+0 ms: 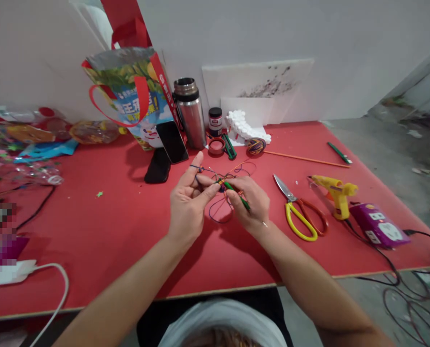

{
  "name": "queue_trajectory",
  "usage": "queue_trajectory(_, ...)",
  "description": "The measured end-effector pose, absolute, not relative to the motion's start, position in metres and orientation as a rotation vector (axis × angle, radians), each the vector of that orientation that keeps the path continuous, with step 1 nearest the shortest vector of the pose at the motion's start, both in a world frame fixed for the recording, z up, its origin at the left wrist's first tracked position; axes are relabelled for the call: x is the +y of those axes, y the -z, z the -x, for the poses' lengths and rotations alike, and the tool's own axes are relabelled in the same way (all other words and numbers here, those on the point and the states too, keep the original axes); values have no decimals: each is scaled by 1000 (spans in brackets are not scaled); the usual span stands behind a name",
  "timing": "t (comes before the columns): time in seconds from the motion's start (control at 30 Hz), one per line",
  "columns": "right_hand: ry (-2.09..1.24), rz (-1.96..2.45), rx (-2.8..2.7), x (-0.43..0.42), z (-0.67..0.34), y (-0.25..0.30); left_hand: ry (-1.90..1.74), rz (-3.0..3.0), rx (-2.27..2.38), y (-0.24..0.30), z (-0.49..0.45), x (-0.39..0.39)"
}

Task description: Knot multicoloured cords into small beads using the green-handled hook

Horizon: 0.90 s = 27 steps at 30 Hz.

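Observation:
Over the middle of the red table [102, 231], my left hand [190, 202] pinches a small knot of coloured cord [220, 183] between thumb and fingers, index finger raised. My right hand [249, 202] is closed on a green stick [236, 193] that points into the same knot. Loops of blue and orange cord [218, 212] hang below and trail behind the hands.
Yellow and red scissors [300, 212], a yellow glue gun [334, 190] and a purple power strip [379, 226] lie to the right. At the back are a steel flask [190, 113], a printed bag [135, 94], a phone [172, 141], a cord ball [256, 144] and white foam [246, 126].

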State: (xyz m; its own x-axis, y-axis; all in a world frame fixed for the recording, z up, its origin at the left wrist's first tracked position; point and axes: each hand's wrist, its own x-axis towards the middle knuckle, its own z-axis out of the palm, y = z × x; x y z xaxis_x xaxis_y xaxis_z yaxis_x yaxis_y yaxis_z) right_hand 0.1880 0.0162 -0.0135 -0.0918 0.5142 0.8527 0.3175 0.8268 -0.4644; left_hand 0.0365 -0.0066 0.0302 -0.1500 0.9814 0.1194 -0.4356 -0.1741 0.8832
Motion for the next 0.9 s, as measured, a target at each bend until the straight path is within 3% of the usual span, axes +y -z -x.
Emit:
queue_trajectory(0.1, -189, 592, -1721, 18, -191, -2, -1641, -934, 827, -35, -36, -4)
queue_trajectory(0.3, -550, 590, -1781, 20, -192, -26, -1602, -935, 742, -31, -19, 9)
queue_trajectory(0.63, -677, 761, -1572, 25, -171, 7, -1562, -1004, 841, -16, -5, 19)
queue_trajectory(0.9, -756, 553, -1717, 19, -189, 11, -1502, -985, 888, -8, -5, 15)
